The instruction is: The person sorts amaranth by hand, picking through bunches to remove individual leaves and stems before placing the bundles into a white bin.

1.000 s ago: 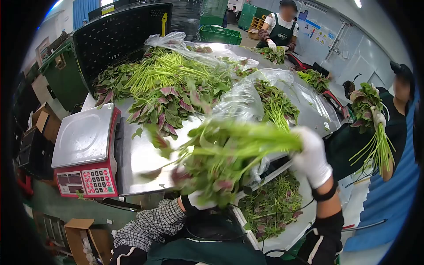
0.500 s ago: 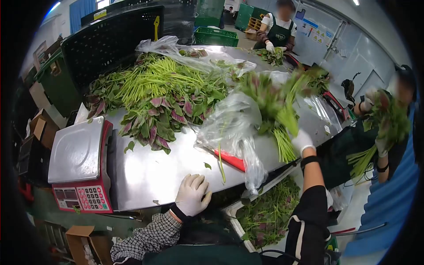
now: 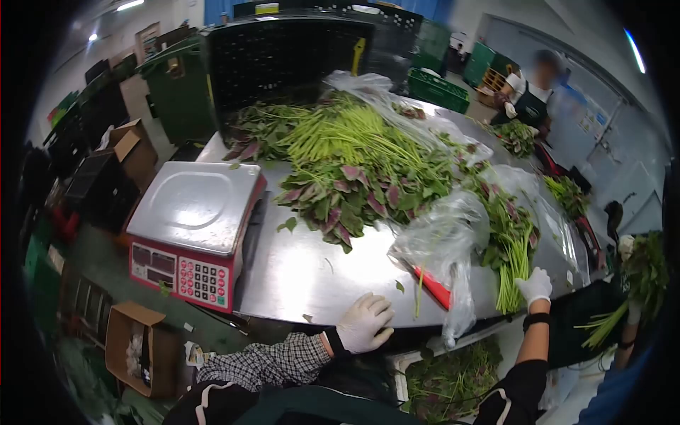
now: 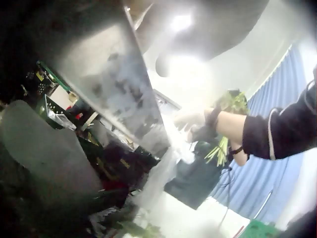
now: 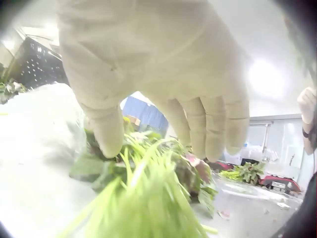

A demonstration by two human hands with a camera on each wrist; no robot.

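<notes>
My gloved right hand (image 3: 535, 287) is at the stem ends of a bunch of amaranth greens (image 3: 513, 262) on the right of the metal table. In the right wrist view, its thumb and fingers (image 5: 195, 126) reach down loosely on either side of the green stems (image 5: 148, 198), not curled round them. My gloved left hand (image 3: 364, 324) rests palm down on the table's near edge, holding nothing. Between the hands lies a crumpled clear plastic bag (image 3: 450, 227) over a red object (image 3: 433, 289). Farther back spreads a large pile of amaranth (image 3: 347, 142).
A red scale (image 3: 195, 205) stands at the table's left end. Below the near edge is a white-rimmed bin of greens (image 3: 453, 382). A cardboard box (image 3: 134, 354) sits on the floor. One person (image 3: 535, 99) works across the table; another holds greens (image 3: 641, 276) at right.
My right hand has swung an amaranth bunch from in front of me onto the right-hand greens and loosened its fingers. My left hand has come away from the leaves to the table edge.
</notes>
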